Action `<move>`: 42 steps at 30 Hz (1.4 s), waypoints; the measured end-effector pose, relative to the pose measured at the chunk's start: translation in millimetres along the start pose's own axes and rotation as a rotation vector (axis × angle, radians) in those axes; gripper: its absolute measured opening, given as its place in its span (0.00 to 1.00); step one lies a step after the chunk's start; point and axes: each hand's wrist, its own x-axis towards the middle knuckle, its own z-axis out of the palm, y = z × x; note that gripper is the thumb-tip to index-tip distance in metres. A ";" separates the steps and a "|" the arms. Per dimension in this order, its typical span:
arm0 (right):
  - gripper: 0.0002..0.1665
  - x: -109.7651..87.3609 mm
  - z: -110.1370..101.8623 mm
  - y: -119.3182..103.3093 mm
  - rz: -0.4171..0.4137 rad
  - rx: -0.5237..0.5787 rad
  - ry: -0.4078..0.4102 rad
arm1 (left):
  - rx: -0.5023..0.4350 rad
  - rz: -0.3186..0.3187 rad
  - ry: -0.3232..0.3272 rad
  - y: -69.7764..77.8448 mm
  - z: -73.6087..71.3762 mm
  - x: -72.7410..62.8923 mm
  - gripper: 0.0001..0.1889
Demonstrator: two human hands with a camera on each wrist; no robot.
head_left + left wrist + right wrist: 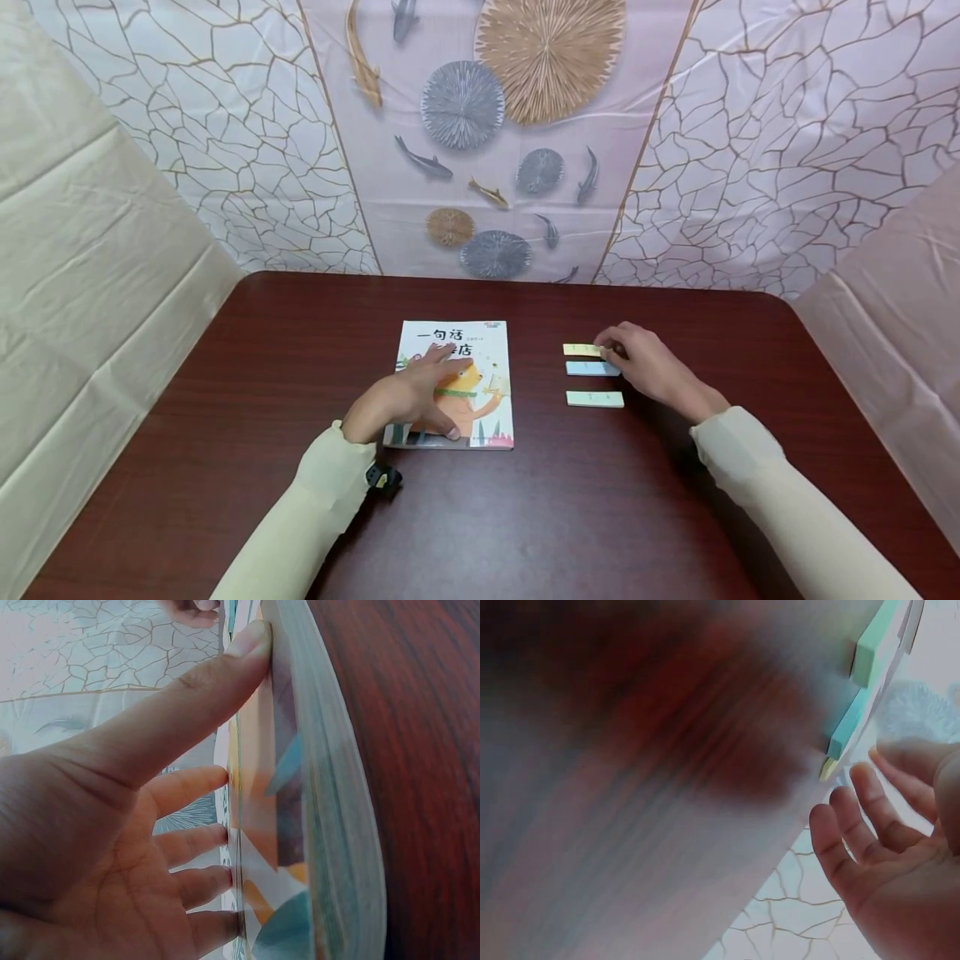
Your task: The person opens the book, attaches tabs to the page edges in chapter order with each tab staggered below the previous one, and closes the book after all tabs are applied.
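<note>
A picture book with a white cover and an orange animal lies flat, left of the table's middle. My left hand rests on its cover, fingers spread; in the left wrist view the thumb presses near the cover's edge. Three slim pads of sticky notes lie right of the book: yellow, blue and green. At the yellow pad's right end is my right hand, its fingers loosely bent. The right wrist view shows nothing clearly between the thumb and fingers; contact with the pad cannot be made out.
The dark red-brown table has rounded far corners. A patterned cloth hangs behind it, and pale cloth walls stand at the left and right. A small black device is on the left wrist.
</note>
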 end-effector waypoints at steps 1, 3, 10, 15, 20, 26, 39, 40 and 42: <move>0.11 -1.3 0.2 -1.5 -0.013 -0.012 -0.006 | 0.000 -0.001 0.000 0.5 -0.5 -0.2 0.56; 0.10 -4.1 1.0 -4.9 -0.037 -0.035 -0.025 | 0.001 -0.004 0.000 0.9 -1.2 -0.3 0.57; 0.09 -13.4 5.4 -13.6 -0.067 -0.060 -0.061 | 0.006 0.000 -0.001 0.6 -1.6 0.7 0.56; 0.11 -22.0 3.2 -21.7 -0.087 -0.082 -0.027 | 0.003 -0.009 -0.003 -0.2 -1.6 0.7 0.56; 0.10 -35.5 -0.3 -33.1 -0.150 -0.096 -0.003 | 0.007 -0.001 -0.002 -0.1 -3.0 0.2 0.56; 0.09 -50.4 6.1 -36.5 -0.188 -0.100 -0.004 | 0.008 0.006 -0.002 -0.3 -3.7 0.6 0.56; 0.09 -44.7 0.3 -34.6 -0.091 -0.094 0.014 | -0.030 -0.006 -0.001 0.8 -1.7 -0.7 0.56; 0.10 -44.1 -0.2 -33.5 -0.072 -0.090 0.001 | -0.031 -0.005 -0.001 1.1 -1.0 -0.9 0.56; 0.12 -44.5 -0.1 -31.4 -0.040 -0.090 -0.031 | -0.033 -0.003 -0.004 2.0 0.1 -1.3 0.56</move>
